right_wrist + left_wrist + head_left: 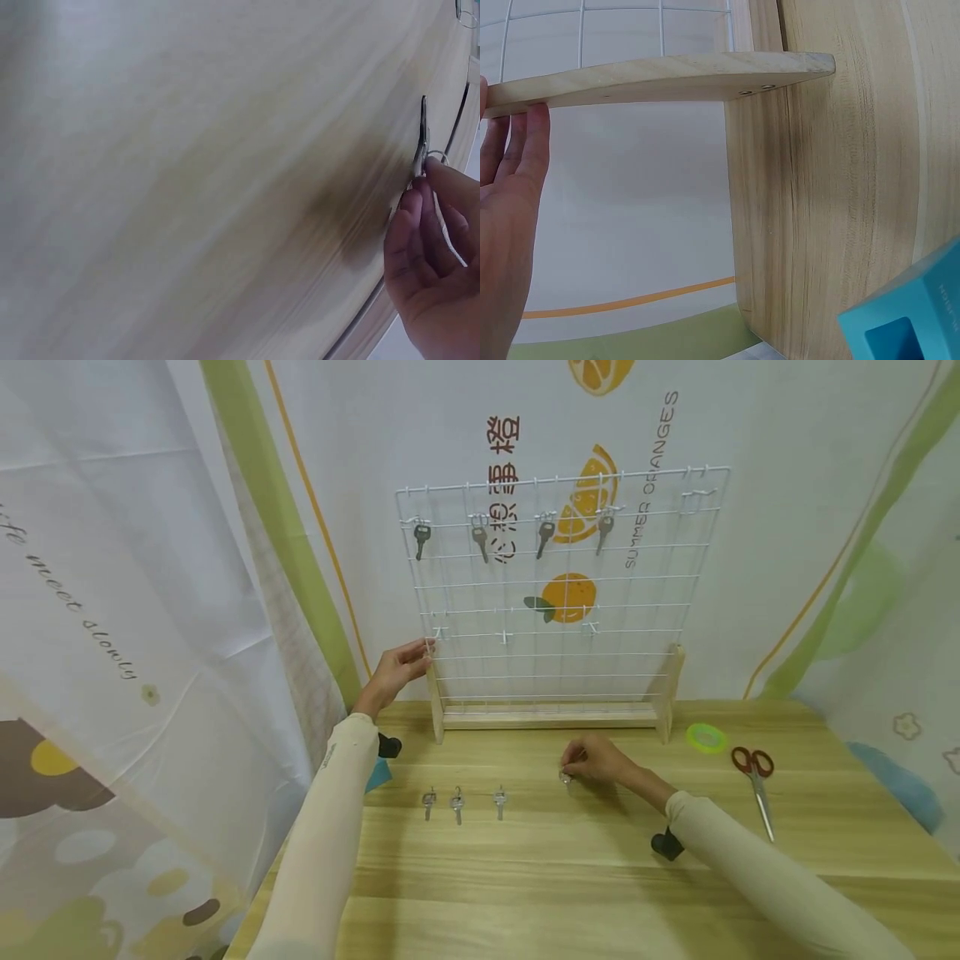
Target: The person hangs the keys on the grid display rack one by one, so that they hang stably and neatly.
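My left hand (400,668) grips the left wooden upright (652,81) of a white wire grid rack (555,585), thumb on one side and fingers on the other. My right hand (598,762) is low over the table, pinching a silver key (422,135) with a thin ring between thumb and fingertips. To its left, three more keys, among them a middle key (458,806), lie spaced out on the wood. Several keys, such as a dark key (546,537), hang from hooks along the rack's upper part.
A bare hook (697,502) is at the rack's top right, and three bare hooks, one a middle hook (505,637), sit lower. Red-handled scissors (753,777) and a yellow-green tape roll (707,737) lie at right. A blue box (907,322) stands near my left wrist.
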Demonstrator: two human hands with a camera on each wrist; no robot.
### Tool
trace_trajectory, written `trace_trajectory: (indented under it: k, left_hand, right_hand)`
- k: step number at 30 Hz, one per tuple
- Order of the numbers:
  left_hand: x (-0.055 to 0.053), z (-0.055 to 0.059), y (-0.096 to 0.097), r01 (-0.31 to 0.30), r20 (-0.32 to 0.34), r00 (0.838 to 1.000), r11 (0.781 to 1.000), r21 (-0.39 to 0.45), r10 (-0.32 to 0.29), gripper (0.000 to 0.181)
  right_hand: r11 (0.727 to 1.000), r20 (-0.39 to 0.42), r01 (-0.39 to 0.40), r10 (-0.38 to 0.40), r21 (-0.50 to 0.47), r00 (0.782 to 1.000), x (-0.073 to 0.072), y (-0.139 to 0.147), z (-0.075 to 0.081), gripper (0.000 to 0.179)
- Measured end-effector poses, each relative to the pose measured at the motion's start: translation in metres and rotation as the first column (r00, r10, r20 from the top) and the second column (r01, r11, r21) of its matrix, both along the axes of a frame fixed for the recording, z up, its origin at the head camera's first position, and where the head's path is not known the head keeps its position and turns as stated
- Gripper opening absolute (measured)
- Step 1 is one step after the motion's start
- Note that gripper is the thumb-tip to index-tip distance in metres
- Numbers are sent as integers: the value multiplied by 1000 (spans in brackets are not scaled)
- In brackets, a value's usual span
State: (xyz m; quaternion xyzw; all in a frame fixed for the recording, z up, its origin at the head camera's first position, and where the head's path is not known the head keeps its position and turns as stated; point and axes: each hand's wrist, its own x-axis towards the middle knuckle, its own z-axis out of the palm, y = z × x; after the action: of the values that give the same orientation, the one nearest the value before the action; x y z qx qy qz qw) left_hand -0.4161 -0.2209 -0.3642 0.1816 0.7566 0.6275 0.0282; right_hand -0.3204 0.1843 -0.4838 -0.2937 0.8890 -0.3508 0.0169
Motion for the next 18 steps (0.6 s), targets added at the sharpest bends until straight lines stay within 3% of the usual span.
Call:
trace_trajectory:
  k: [9,14,18]
  left_hand:
    - [1,0,-1,-3,-1,1000,1000,5,3,51]
    - [0,-1,-1,-7,3,1000,1000,19,7,50]
    - [-1,-2,0,-4,4,1000,1000,17,4,50]
  right_hand:
    - [999,-35,46,-47,-28,998,0,6,5,5]
    - [997,-93,39,-45,-66,995,0,12,14,4]
    - [996,-94,51,-57,-68,994,1,17,24,6]
